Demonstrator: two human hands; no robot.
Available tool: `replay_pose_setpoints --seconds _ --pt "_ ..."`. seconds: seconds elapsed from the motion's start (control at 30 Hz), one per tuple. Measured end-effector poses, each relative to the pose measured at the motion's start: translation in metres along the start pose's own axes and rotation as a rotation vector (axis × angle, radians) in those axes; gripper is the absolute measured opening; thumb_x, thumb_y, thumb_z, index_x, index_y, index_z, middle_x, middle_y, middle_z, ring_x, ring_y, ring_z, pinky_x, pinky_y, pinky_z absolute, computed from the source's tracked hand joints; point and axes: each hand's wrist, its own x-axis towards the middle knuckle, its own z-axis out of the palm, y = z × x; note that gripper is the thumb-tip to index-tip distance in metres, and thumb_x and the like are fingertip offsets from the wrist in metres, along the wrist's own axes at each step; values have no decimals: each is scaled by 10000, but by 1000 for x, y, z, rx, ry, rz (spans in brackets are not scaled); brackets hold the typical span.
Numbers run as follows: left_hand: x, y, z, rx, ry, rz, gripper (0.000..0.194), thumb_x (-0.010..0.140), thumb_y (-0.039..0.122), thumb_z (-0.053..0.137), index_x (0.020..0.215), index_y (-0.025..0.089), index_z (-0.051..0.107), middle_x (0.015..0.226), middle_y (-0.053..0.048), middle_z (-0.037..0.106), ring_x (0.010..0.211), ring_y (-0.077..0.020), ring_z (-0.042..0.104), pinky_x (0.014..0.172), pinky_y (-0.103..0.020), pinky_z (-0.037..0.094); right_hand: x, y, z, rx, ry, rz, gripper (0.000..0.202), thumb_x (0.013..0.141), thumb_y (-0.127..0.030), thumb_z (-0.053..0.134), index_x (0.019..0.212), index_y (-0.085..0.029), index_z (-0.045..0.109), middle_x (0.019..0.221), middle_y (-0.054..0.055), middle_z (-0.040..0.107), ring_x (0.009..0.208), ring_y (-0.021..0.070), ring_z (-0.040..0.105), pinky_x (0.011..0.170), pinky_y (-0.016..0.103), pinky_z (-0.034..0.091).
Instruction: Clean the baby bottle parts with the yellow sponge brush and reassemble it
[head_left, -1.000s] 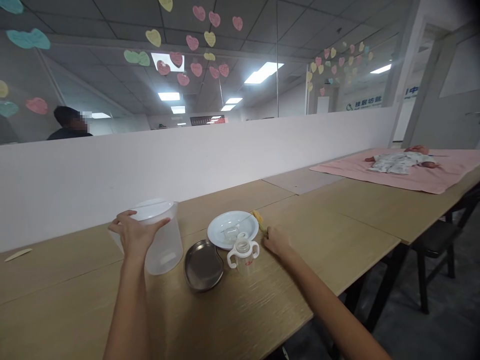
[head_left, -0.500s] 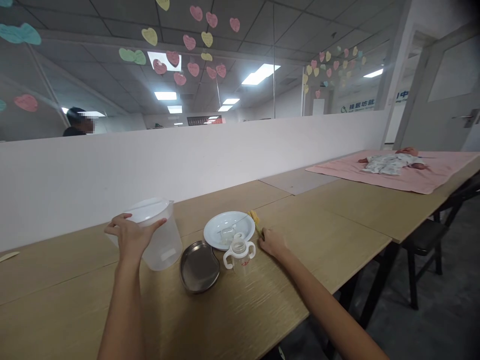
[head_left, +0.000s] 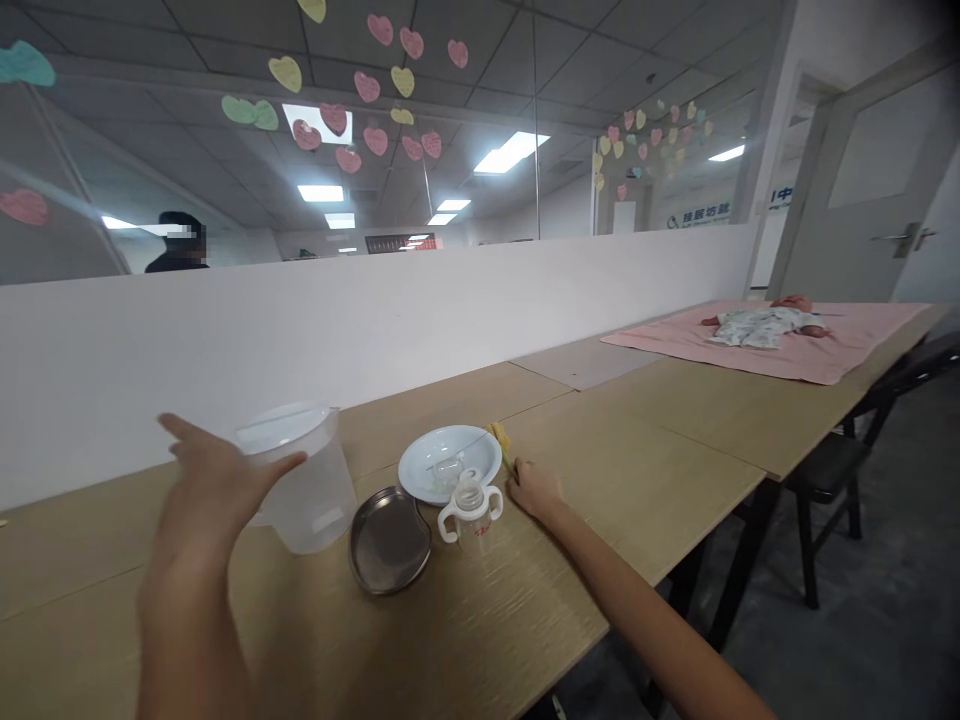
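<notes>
My left hand is open, fingers spread, beside the translucent plastic pitcher; it overlaps the pitcher's left side, and I cannot tell whether it touches. My right hand is closed round the handle of a yellow-headed bottle brush, resting low over the table. The brush head lies at the right rim of a white bowl, which contains clear bottle parts. A clear baby bottle with two white handles stands uncapped before the bowl. Left of it is a kidney-shaped metal tray.
A baby doll lies on a pink cloth at the table's far right. Behind the table runs a white wall with glass above. A black chair stands at the right; a person shows through the glass.
My left hand has come off the pitcher's rim and moved left and nearer, fingers spreading. My right hand keeps its grip on the brush. The view has turned slightly right.
</notes>
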Motion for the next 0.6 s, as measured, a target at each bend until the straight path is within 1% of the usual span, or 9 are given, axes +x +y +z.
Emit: replay_pose_setpoints --seconds 0.07,0.1,0.17,0.2,0.3,0.37,0.43,0.5,0.6 --pt "-18 18 -21 -9 65 45 1391 457 618 724 1397 187 -206 1430 -208 293 1192 -455 410 873 -612 415 0 -1 0 -1 3 -1 297 872 -284 354 1050 -151 550 1065 135 626 973 246 605 731 321 447" --pt "-29 29 -28 -43 98 131 1296 504 628 693 1413 234 -143 1438 -151 308 1186 -426 431 881 -604 416 0 -1 1 0 9 -3 297 873 -283 350 1050 -153 550 1063 133 627 972 247 605 731 324 448" --pt "-49 53 -31 -138 117 315 1111 607 613 634 1426 272 -35 1413 -61 374 1218 -348 429 955 -548 391 1 -1 2 7 25 -4 292 872 -283 352 1041 -156 553 1052 129 631 965 248 608 731 327 448" --pt "-56 64 -25 -176 81 421 1003 658 595 602 1426 272 44 1401 -37 394 1239 -310 417 998 -508 367 2 -1 3 13 35 -2 290 870 -285 354 1035 -156 556 1045 130 634 962 248 610 732 326 447" --pt "-64 84 24 -183 -169 680 602 800 454 508 1337 227 359 1384 -33 427 1285 -232 371 1071 -397 296 4 1 6 25 49 -3 290 864 -282 359 1018 -149 565 1038 136 636 961 249 609 736 323 445" --pt "-60 84 71 -112 -399 737 429 843 347 460 1248 207 488 1299 -71 521 1217 -229 455 1040 -382 332 5 2 7 25 55 -11 294 860 -281 358 1013 -145 569 1041 137 635 956 253 610 734 327 447" --pt "-54 75 116 -21 -573 796 370 839 222 438 1187 184 557 1239 -106 571 1168 -242 500 1016 -385 349 6 3 9 25 63 -12 292 858 -289 362 1006 -146 569 1035 131 637 940 253 615 727 328 450" --pt "-50 64 151 39 -662 838 378 819 138 422 1157 168 587 1222 -119 583 1161 -237 510 1010 -365 352 8 3 10 28 74 -8 285 856 -299 375 1003 -151 568 1026 123 641 933 249 618 725 321 449" --pt "-48 50 175 131 -709 829 389 806 99 406 1136 147 607 1190 -143 601 1138 -243 530 977 -355 376 9 3 12 30 90 -15 277 850 -308 389 990 -153 570 1013 121 646 932 252 618 723 319 449"
